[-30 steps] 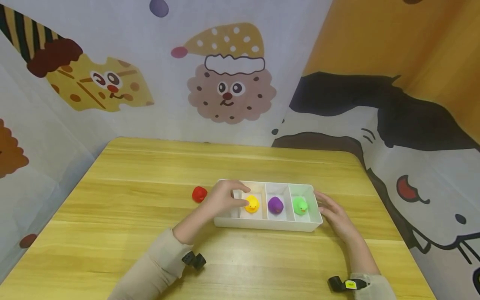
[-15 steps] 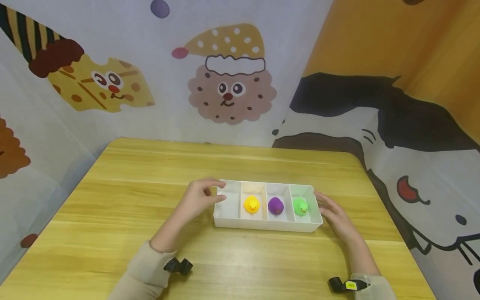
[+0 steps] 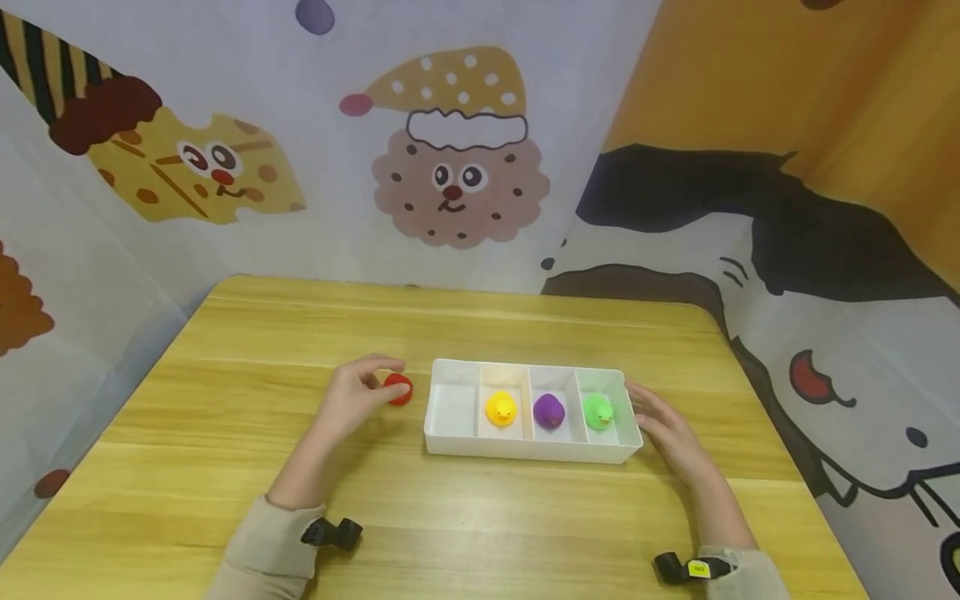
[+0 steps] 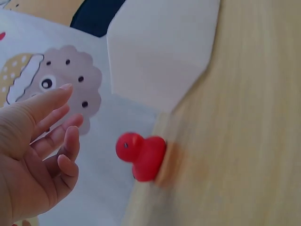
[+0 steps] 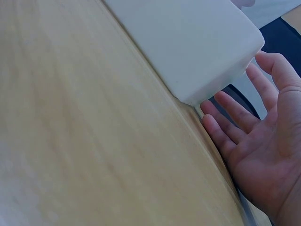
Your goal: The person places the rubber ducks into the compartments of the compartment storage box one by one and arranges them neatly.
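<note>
A red rubber duck (image 3: 398,389) sits on the table just left of a white divided box (image 3: 525,450). My left hand (image 3: 351,398) is over beside the duck, thumb and fingers spread apart; the left wrist view shows a gap between this hand (image 4: 37,155) and the red duck (image 4: 143,155). In the box, a yellow duck (image 3: 501,408), a purple duck (image 3: 550,411) and a green duck (image 3: 598,412) each occupy one compartment, while the leftmost compartment holds nothing. My right hand (image 3: 670,429) rests its fingertips at the box's right end, fingers loosely extended.
The wooden table (image 3: 480,525) stretches around the box on all sides. Behind it hangs a white curtain (image 3: 315,167) printed with cartoon figures. A small black camera (image 3: 332,533) is strapped to the left sleeve, another camera (image 3: 690,568) to the right.
My left hand has drawn back leftward from above the yellow duck, out of the box, to the red duck. The right hand and the box stay in place.
</note>
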`<state>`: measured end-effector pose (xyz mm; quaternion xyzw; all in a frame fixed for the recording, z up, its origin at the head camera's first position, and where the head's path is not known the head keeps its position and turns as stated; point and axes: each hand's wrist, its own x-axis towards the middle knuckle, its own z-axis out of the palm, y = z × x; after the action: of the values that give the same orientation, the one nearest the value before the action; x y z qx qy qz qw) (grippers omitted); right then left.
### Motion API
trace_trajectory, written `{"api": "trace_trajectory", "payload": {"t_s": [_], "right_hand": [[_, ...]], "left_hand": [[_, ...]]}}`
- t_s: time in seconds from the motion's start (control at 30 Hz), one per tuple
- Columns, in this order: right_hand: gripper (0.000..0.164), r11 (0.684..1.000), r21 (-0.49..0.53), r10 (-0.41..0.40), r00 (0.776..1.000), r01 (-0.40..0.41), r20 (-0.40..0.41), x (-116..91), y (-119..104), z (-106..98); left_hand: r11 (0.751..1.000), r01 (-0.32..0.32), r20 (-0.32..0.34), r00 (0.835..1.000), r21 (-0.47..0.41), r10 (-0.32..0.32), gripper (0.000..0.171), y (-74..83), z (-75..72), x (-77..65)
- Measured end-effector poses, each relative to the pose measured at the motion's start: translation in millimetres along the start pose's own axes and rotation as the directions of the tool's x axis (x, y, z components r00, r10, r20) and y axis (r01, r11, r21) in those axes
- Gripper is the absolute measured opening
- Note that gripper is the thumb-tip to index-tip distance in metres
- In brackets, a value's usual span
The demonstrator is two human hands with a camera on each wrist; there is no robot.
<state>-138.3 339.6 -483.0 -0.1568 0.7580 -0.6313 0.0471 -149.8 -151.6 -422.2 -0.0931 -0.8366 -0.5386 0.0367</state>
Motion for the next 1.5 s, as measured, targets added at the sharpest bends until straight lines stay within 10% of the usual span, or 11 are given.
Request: {"api": "trace_trajectory", "payload": {"t_s": [0.9, 1.5], "right_hand": [[0.048, 1.000, -0.015, 0.016, 1.000, -0.016, -0.008, 2.6, 1.3, 1.5], [0.047, 1.000, 0.013, 0.012, 1.000, -0.012, -0.006, 0.5, 1.2, 0.6]], "left_hand": [[0.992, 0.123, 0.011, 0.992, -0.031, -0.122, 0.036, -52.1, 1.5, 1.5], [1.000, 0.019, -0.035, 0.999, -0.016, -0.020, 0.029, -56.7, 12.7, 2.5]]}}
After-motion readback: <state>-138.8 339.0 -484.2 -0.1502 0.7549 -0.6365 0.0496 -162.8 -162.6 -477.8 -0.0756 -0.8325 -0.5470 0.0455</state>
